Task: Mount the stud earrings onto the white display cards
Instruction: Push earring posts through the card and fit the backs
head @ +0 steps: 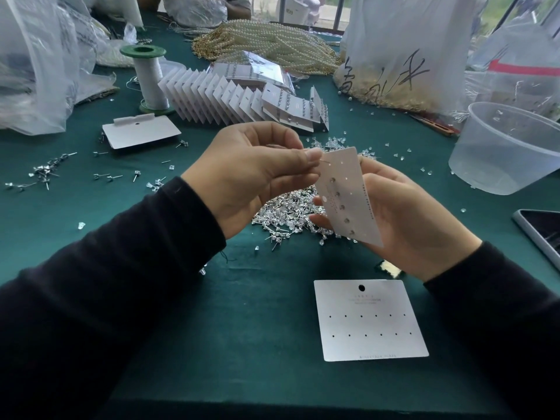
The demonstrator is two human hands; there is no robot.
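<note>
Five studs (332, 179) on one held card (356, 189), one blank card (369, 334), one spool (151, 80), one tub (509, 159).

Deep teal counter (266, 298); black sleeves (106, 283); white card (368, 321) below the right hand (406, 219), two rows of dark dots; green-ended white spool (148, 77).

1. The stud (325, 161) pinched by the left hand (251, 177) shows only a sliver of post; its head is hidden behind the fingers (309, 156);
2. The held card (345, 192) hides the fingers of the right hand (409, 213), save tips at its left edge;
3. Print on the flat card (368, 319) is too small to read;
4. The dark device (542, 234) and clear tub (500, 168) are cut by the right edge.
</note>
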